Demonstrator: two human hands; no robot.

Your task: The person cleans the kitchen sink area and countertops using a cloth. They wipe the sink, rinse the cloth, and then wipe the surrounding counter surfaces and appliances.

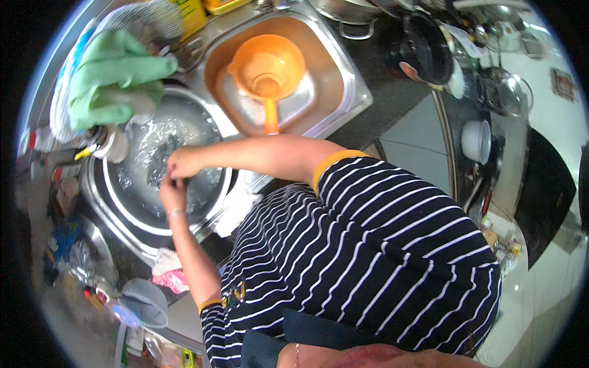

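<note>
My right hand [186,162] and my left hand [173,194] meet with fingertips together above a round metal basin [109,184] of water. The basin stands in the left bowl of a steel sink. Ripples and bright glints cover the water [179,126], and a dark patch shows just beyond my fingers. Whether a small thing is pinched between the fingers cannot be made out. In the other sink bowl [333,83] sits an orange plastic water dipper [269,64], its handle pointing towards my right forearm.
Green cloth or gloves [112,76] hang beside a pump bottle [115,145] at the basin's far edge. A steel pot [349,16] and a black pan [428,48] stand on the right. A pink and white cloth [170,271] and a clear plastic tub [145,301] lie near my left arm.
</note>
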